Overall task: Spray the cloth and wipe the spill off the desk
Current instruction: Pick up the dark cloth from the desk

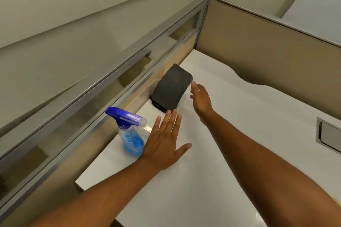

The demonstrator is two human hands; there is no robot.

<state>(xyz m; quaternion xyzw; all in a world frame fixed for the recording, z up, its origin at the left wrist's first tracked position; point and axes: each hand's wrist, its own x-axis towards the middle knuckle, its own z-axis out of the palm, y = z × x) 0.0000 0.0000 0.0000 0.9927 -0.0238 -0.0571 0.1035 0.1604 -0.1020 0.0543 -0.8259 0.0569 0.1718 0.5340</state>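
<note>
A dark grey folded cloth (pixel 171 90) lies on the white desk (pixel 230 153) near the back partition. A clear spray bottle (pixel 131 134) with blue liquid and a blue trigger head stands to the cloth's left, nearer me. My left hand (pixel 164 142) hovers flat with fingers spread just right of the bottle, holding nothing. My right hand (pixel 201 97) is open beside the cloth's right edge, fingertips close to its far corner. A faint wet smear shows around the cloth; its extent is hard to tell.
Cubicle partitions with metal frames and glass strips (pixel 110 83) close off the desk at the left and back. A tan panel (pixel 258 51) stands on the far right side. A metal cable hatch (pixel 328 134) is set into the desk at the right.
</note>
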